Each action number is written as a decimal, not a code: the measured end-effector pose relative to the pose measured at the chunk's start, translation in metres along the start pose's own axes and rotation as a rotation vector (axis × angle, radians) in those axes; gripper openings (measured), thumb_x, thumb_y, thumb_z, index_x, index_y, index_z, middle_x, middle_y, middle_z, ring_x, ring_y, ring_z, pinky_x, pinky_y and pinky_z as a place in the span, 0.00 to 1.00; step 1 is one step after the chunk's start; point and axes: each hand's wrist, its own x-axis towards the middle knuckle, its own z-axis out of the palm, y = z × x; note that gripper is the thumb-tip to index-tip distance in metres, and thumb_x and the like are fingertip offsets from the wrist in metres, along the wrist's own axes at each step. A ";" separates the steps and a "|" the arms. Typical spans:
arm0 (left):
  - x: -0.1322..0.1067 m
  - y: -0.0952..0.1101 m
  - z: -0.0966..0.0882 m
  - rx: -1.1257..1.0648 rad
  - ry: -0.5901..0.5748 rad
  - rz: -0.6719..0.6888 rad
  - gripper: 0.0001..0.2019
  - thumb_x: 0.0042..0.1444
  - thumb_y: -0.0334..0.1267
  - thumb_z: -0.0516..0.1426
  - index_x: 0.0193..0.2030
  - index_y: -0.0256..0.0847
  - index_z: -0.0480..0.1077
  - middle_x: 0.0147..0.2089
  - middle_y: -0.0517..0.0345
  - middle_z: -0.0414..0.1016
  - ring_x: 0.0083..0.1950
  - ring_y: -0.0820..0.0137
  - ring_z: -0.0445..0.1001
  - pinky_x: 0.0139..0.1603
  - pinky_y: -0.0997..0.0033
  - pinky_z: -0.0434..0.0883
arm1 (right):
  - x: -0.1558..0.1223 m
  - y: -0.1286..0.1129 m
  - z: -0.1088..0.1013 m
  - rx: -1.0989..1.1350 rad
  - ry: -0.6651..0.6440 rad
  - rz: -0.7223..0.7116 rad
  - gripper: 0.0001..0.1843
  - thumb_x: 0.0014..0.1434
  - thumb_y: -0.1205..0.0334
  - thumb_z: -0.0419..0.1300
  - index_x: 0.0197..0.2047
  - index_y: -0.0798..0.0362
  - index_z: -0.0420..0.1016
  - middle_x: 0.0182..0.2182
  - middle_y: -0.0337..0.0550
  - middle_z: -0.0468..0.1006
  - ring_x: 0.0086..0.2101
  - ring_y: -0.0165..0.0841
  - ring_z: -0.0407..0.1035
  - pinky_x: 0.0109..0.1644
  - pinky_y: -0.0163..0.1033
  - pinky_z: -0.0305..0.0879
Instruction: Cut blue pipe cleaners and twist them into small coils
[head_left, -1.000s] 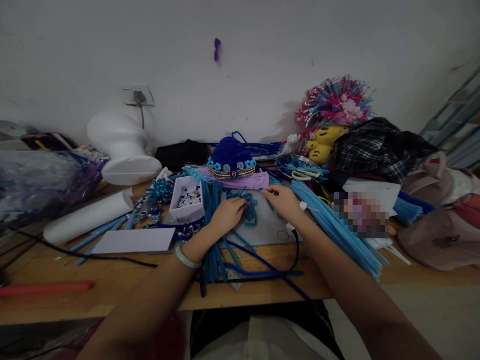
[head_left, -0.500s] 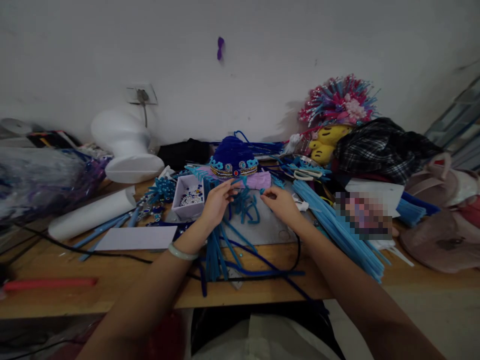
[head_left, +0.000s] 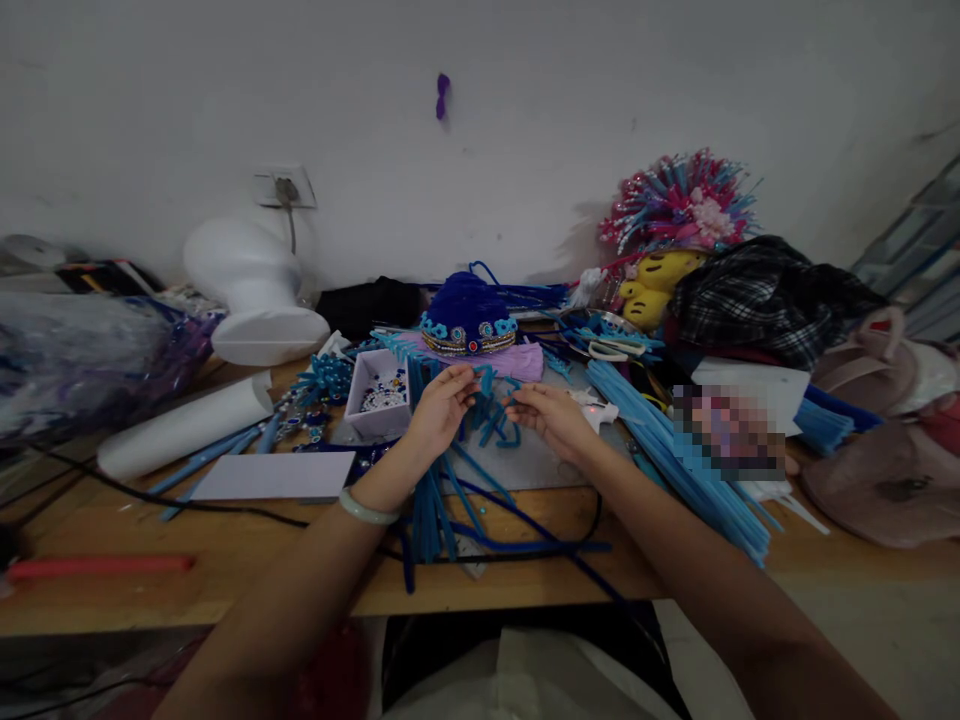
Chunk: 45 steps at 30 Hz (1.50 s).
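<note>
A bent teal pipe cleaner (head_left: 487,380) is pinched between the fingertips of my left hand (head_left: 441,412). My right hand (head_left: 551,418), also pinching, has a teal end at its fingertips; whether both ends are one piece I cannot tell. Just beneath, short bent teal pipe cleaner pieces (head_left: 501,432) lie on a grey mat (head_left: 551,468). Behind my hands sits a deep blue fuzzy headpiece (head_left: 469,310) with turquoise flowers, a beaded band and a red gem. A lilac bundle (head_left: 525,360) lies against its base. Left of my left hand stands a white box (head_left: 367,418) of beads.
Long light-blue pipe cleaners (head_left: 675,460) lie right of my right hand. A white foam head (head_left: 251,290), a paper roll (head_left: 187,425) and a flat white box (head_left: 274,476) are at left. A black cable (head_left: 225,508) crosses the table. A pink-and-blue headpiece (head_left: 682,205) stands back right.
Both hands have drawn slightly nearer each other and toward me. The teal piece has come down from in front of the lilac bundle with them.
</note>
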 end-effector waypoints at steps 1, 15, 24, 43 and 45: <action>-0.001 -0.003 0.001 0.010 0.000 -0.008 0.08 0.36 0.30 0.60 0.27 0.38 0.67 0.24 0.66 0.68 0.28 0.78 0.67 0.28 0.78 0.60 | 0.000 0.001 0.001 0.012 -0.006 -0.007 0.06 0.40 0.63 0.62 0.21 0.56 0.69 0.22 0.38 0.73 0.24 0.25 0.67 0.35 0.34 0.66; -0.009 -0.014 0.003 0.728 -0.136 0.418 0.06 0.41 0.32 0.58 0.30 0.41 0.70 0.31 0.61 0.70 0.35 0.71 0.66 0.40 0.74 0.60 | 0.004 0.007 -0.003 -0.356 0.023 -0.209 0.07 0.42 0.59 0.60 0.23 0.54 0.71 0.19 0.33 0.70 0.22 0.26 0.65 0.30 0.33 0.63; 0.000 -0.017 -0.002 0.598 -0.083 0.308 0.03 0.44 0.34 0.56 0.26 0.40 0.70 0.26 0.61 0.71 0.32 0.71 0.67 0.38 0.73 0.62 | 0.003 0.005 -0.001 -0.346 0.076 -0.288 0.09 0.44 0.56 0.58 0.26 0.53 0.70 0.21 0.37 0.72 0.23 0.28 0.66 0.31 0.36 0.65; -0.003 -0.016 -0.001 0.384 -0.325 0.099 0.06 0.37 0.37 0.60 0.23 0.37 0.70 0.24 0.61 0.69 0.30 0.72 0.65 0.36 0.71 0.60 | 0.000 0.007 -0.002 -0.631 0.021 -0.564 0.06 0.45 0.64 0.60 0.19 0.53 0.71 0.21 0.37 0.70 0.27 0.29 0.65 0.35 0.34 0.60; -0.004 -0.017 0.000 0.392 -0.272 0.130 0.07 0.37 0.37 0.60 0.25 0.38 0.69 0.26 0.62 0.69 0.31 0.72 0.65 0.37 0.72 0.60 | 0.001 0.008 -0.002 -0.639 0.047 -0.570 0.05 0.45 0.64 0.60 0.20 0.53 0.71 0.20 0.37 0.70 0.27 0.29 0.64 0.34 0.34 0.60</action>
